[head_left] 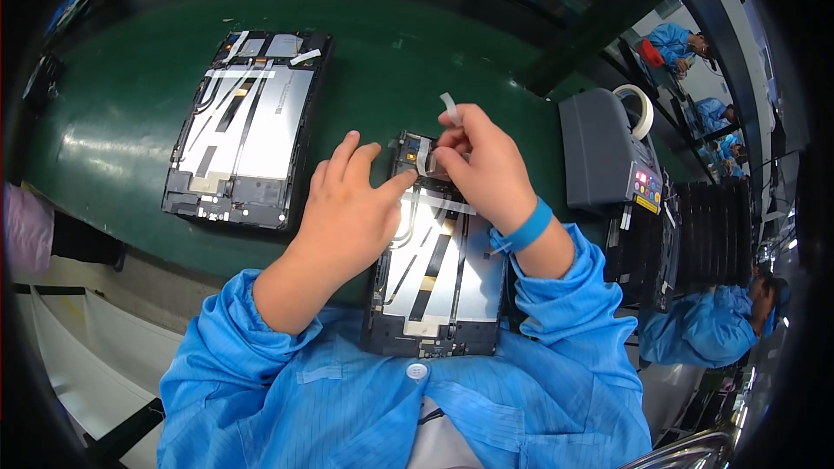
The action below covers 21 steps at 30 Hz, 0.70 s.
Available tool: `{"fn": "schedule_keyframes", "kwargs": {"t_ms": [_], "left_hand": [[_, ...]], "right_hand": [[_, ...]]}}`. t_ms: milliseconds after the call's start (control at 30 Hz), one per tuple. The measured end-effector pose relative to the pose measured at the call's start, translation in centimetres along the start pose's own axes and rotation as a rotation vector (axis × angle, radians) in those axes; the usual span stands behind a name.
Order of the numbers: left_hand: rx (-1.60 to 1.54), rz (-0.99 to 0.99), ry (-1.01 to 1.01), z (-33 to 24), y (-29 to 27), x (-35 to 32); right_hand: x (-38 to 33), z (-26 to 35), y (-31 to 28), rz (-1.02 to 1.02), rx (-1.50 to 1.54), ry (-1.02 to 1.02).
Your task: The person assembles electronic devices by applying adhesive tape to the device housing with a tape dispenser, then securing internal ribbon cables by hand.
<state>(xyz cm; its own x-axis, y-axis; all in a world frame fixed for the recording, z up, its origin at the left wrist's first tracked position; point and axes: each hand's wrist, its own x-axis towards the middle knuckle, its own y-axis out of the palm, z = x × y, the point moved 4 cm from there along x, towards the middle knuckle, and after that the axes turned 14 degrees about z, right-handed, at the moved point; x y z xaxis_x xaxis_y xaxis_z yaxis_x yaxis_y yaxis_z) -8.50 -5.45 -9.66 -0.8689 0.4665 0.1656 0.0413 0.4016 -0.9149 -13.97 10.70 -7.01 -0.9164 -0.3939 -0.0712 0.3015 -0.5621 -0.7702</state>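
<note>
Two bare hands over an opened tablet [439, 282] lying at the near edge of a green mat [122, 122], its lower end against the blue smock. Left hand [352, 208] resting flat on the tablet's left side, fingers loosely spread, index tip stretched right to touch the top edge near a small dark part. Right hand [482, 165] at the tablet's top right, thumb and forefinger pinched together on a thin white strip [449, 108] sticking up above the knuckles; other fingers curled in. Blue wrist strap [526, 227] just above the right cuff.

Inside the tablet shell: silvery plates, dark flat cables running lengthwise, a white tape band across the upper part.

Second opened tablet [248, 126] well apart to the left on the mat, same silvery inside, white tape bits at its top.

Grey tape dispenser [604, 152] to the right, near the right hand, with a pale tape roll [638, 108] on top and a small panel of coloured buttons plus a yellow label on its front face.
</note>
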Motion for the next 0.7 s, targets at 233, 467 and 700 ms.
{"fn": "schedule_keyframes", "kwargs": {"t_ms": [233,467,700], "left_hand": [[0.106,-0.041,0.035,-0.4,-0.3,0.1],[0.071,0.02,0.019,-0.4,0.0,0.2],[0.043,0.02,0.017,-0.3,0.1,0.2]], "right_hand": [[-1.6,-0.7,2.0,0.09,0.199,-0.233],[-1.6,0.3,2.3,-0.024,0.159,-0.143],[-1.9,0.9,2.3,-0.066,0.073,0.007]]}}
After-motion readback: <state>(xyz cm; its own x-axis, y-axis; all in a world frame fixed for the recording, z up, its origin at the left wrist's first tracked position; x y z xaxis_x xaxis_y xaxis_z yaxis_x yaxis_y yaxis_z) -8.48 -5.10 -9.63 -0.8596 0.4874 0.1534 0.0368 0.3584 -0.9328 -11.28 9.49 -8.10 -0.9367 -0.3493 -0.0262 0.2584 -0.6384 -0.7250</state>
